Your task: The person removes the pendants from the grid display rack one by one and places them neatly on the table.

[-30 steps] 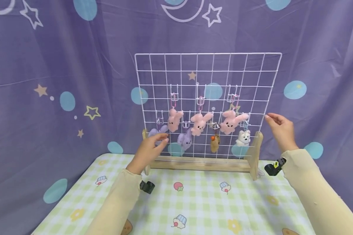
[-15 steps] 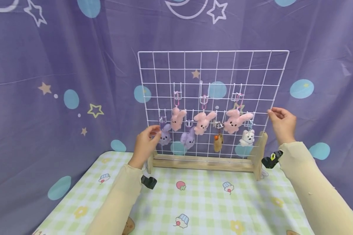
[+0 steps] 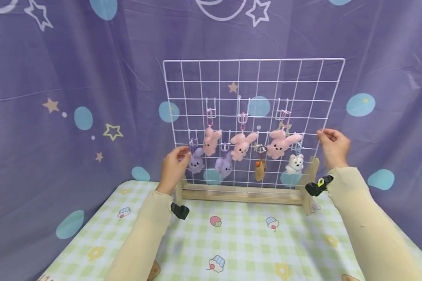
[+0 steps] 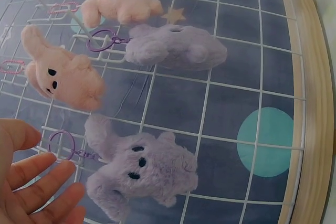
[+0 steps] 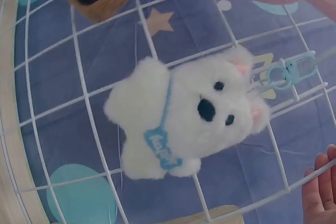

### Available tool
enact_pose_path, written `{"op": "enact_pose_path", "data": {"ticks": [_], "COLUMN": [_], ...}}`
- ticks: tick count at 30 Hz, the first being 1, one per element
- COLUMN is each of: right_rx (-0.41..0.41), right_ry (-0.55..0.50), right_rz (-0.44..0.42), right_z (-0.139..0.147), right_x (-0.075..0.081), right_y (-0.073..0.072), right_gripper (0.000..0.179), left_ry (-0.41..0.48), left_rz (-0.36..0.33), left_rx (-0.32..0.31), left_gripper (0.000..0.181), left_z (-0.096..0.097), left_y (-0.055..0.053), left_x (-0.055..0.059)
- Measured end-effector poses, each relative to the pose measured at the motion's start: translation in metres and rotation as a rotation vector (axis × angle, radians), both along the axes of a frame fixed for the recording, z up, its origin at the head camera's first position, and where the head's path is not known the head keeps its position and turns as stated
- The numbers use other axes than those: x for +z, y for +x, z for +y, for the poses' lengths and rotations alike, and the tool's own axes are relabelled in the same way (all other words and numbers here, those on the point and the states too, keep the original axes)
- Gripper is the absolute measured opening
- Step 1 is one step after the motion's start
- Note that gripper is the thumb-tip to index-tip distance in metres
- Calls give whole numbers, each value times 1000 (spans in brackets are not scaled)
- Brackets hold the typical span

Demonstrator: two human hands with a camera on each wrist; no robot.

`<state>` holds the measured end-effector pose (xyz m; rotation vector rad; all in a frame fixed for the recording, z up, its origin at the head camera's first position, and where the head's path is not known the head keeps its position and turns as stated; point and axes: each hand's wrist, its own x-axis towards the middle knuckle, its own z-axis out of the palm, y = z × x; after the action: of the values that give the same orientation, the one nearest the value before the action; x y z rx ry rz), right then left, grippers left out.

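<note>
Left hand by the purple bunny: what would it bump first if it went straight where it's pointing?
The left hand would probably bump the nearest purple bunny, around an ear. Depth is hard to judge, though, so it might touch the white wire grid first.

I have the left arm [image 3: 138,238] and right arm [image 3: 376,226] stretched forward, well apart. My left hand [image 3: 174,168] has its fingers loosely bent; my right hand [image 3: 335,147], slightly higher, pinches, thumb against fingertips.

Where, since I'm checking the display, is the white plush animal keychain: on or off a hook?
On. The white plush animal keychain hangs by its light-blue clasp from a white wire hook.
</note>
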<state>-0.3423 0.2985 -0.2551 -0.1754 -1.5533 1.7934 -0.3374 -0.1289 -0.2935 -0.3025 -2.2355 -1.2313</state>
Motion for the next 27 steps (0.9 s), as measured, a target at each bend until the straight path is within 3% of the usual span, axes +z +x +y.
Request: {"op": "enact_pose_path", "data": {"ticks": [6,13,27], "right_rx": [39,97,71], "right_ry": [-60,-79,-188], "right_rz": [0,-76,-112], "right_z": [-2,0,-4], "right_x": [1,10,10], "right_y": [-1,4,10], "right_gripper": [15,17,18], "left_ry": [26,24,68], "left_rz": [7,5,19], "left_rx": [9,44,57], "left_gripper": [30,28,28], "left_z": [0,1,4], "left_y": [-1,1,-5], "left_x": [2,3,-2]}}
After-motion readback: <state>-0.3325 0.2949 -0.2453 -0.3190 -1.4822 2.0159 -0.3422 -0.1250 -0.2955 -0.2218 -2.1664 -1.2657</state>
